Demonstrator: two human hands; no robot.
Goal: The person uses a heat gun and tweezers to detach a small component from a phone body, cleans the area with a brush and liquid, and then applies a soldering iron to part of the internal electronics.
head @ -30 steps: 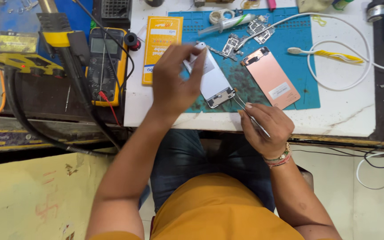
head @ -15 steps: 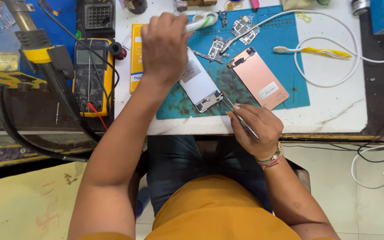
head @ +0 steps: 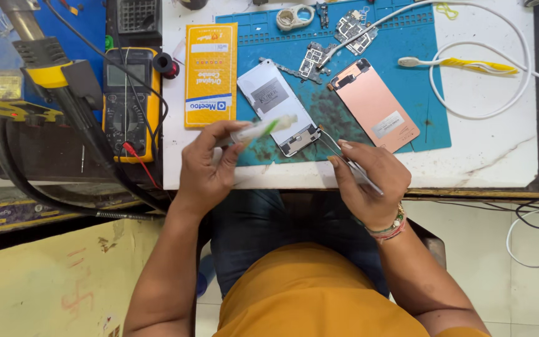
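While the left hand [head: 210,165] grips a small white tube [head: 263,128] just over the opened phone [head: 279,106] on the blue mat [head: 407,43], the right hand [head: 369,181] pinches tweezers [head: 338,153] at its lower edge, seemingly mid-repair.

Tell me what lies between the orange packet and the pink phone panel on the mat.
In the head view, a white phone back lies between the orange packet and the pink phone panel.

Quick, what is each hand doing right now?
Left hand: closed around a small white tube with a green tip.
Right hand: closed on thin metal tweezers, tips near the opened white phone.
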